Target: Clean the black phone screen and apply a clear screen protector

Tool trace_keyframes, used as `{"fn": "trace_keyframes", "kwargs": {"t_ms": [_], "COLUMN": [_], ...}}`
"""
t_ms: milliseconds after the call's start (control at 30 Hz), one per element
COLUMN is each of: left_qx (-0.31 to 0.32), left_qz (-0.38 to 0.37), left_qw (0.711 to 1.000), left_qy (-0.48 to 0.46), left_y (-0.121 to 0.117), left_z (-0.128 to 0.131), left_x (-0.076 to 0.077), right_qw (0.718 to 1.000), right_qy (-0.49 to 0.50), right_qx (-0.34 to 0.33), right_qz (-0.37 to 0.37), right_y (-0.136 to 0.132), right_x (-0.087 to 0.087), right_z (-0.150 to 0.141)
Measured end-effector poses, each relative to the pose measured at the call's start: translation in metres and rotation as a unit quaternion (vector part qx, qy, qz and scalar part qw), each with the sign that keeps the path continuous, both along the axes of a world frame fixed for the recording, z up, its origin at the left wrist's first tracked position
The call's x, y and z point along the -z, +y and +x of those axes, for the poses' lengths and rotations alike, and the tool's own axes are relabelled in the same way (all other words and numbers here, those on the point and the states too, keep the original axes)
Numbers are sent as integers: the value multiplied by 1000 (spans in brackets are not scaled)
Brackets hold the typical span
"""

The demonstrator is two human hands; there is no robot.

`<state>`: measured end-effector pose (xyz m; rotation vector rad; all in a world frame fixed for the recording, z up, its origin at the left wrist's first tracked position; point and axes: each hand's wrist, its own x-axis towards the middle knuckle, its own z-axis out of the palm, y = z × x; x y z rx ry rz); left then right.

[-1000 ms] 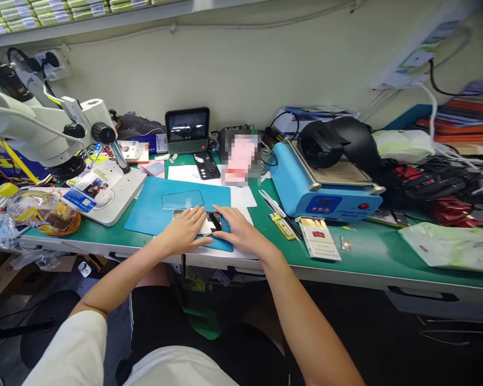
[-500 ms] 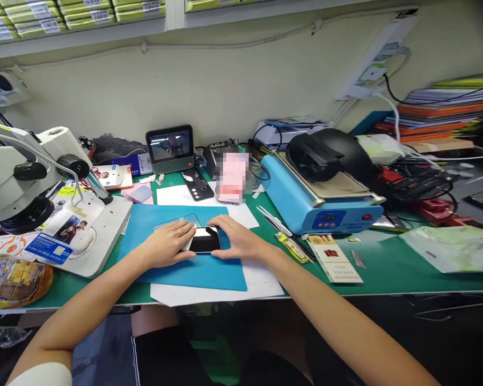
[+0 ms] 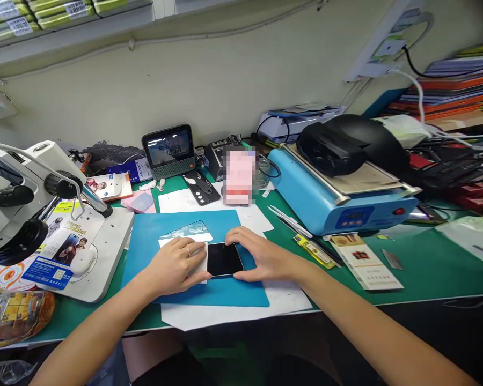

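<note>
A black-screened smartphone (image 3: pixel 224 259) lies flat on the blue mat (image 3: pixel 233 295), its left end hidden. My right hand (image 3: pixel 263 254) grips the phone's right end, thumb on the near edge and fingers on the far edge. Beneath my left hand (image 3: pixel 177 265), a thin white sheet (image 3: pixel 202 257), paper or cloth, covers the phone's left end. The left fingers press together over this sheet, with the thumb near the phone's lower edge. Just beyond that hand, a clear glass sheet with a dark outline (image 3: pixel 193 229) rests on the mat.
On the left stands a microscope (image 3: pixel 20 214) with leaflets on its base. A blue heated machine (image 3: pixel 334 198) carries a black headset (image 3: pixel 330 147) at right. Pens (image 3: pixel 290 221) and a small box (image 3: pixel 364 262) lie before it. Behind the mat is a small display (image 3: pixel 169 147).
My view has tilted and shifted. More of the white sheet and the glass sheet shows around my left hand, and the bright reflection on the phone screen is gone. My right hand still grips the phone.
</note>
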<state>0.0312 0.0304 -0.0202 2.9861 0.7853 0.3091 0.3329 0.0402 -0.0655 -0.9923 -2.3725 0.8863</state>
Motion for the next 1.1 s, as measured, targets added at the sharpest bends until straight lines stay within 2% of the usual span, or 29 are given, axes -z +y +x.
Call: {"fn": "trace_keyframes", "kwargs": {"t_ms": [133, 200, 267, 400, 500, 700, 867, 1100], "left_qx": [15, 20, 24, 26, 33, -1, -12, -2], "left_qz": [-2, 7, 13, 9, 19, 37, 19, 13], "left_qw": [1000, 1000, 1000, 999, 999, 999, 999, 1000], "left_qy": [-2, -10, -16, -17, -22, -26, -24, -17], "left_y": [-4, -5, -6, -12, -18, -19, -14, -15], "left_z": [4, 4, 4, 6, 9, 8, 3, 7], "left_x": [3, 4, 5, 5, 9, 15, 8, 7], "right_qw": [1000, 998, 997, 995, 992, 994, 995, 992], "right_qy": [18, 29, 11, -62, -83, -49, -54, -46], "right_qx": [3, 36, 42, -54, -88, -83, -71, -104], "right_qz": [10, 39, 69, 58, 38, 49, 53, 51], "right_y": [8, 20, 37, 72, 86, 86, 85, 90], "right_x": [-4, -9, -16, -24, -21, -10, -14, -16], "right_z": [-2, -9, -18, -38, -44, -43, -46, -52]}}
